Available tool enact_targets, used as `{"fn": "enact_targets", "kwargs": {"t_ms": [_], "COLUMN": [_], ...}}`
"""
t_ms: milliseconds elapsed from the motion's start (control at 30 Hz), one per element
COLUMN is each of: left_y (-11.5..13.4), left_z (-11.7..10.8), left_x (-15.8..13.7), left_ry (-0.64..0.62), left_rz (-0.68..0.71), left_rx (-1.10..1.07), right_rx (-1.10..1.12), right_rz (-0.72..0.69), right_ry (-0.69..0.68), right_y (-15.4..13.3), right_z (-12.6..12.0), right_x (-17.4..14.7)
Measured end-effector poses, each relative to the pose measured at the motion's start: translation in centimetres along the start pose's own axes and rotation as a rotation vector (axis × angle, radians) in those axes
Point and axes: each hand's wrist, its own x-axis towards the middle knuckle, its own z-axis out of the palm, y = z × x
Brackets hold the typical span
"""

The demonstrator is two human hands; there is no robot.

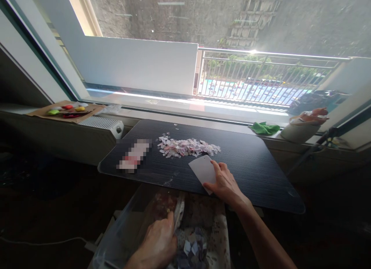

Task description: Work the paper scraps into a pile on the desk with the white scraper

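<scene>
My right hand grips the right edge of a white card, thumb on one side and fingers on the other. The card lies low over the dark table, just in front of a long heap of small cut paper pieces. Below the table edge, my left hand is closed over a clear plastic bin; what its fingers hold is hidden. Beside that hand, a patterned cloth-like lining surrounds more loose paper pieces.
A blurred-out pinkish strip lies on the table's left. On the sill are a cardboard sheet with colourful items, a green cloth and a pale container. A white radiator stands left of the table, against the window wall.
</scene>
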Motion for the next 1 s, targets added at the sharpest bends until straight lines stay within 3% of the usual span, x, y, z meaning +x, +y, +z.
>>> {"fn": "enact_targets", "kwargs": {"t_ms": [200,267,467,567,667,867,1000], "left_y": [-0.1,0.0,0.1,0.0,-0.2,0.1,0.1], "left_z": [-0.3,-0.2,0.1,0.2,-0.1,-0.7,-0.6], "left_x": [0.1,0.4,0.7,0.5,0.5,0.7,0.7], "left_ry": [-0.061,-0.061,-0.047,-0.023,-0.058,-0.099,-0.103], "left_rz": [-0.034,-0.035,-0.01,-0.005,-0.038,-0.029,-0.036], "left_rx": [-0.002,-0.007,-0.012,-0.012,-0.012,-0.044,-0.046], "right_rx": [0.53,0.594,0.414,0.284,0.312,0.253,0.236], "right_rz": [0.071,0.097,-0.017,-0.053,-0.115,-0.011,-0.094], "right_ry": [0.184,0.278,0.434,0.357,0.252,0.404,0.338], "right_y": [3.0,3.5,2.7,2.4,2.6,2.5,1.5], "right_z": [-0.8,-1.4,-2.3,-2.1,-2.0,-2.3,-2.0], "right_x": [1.5,2.2,4.2,3.7,2.5,2.9,3.7]}}
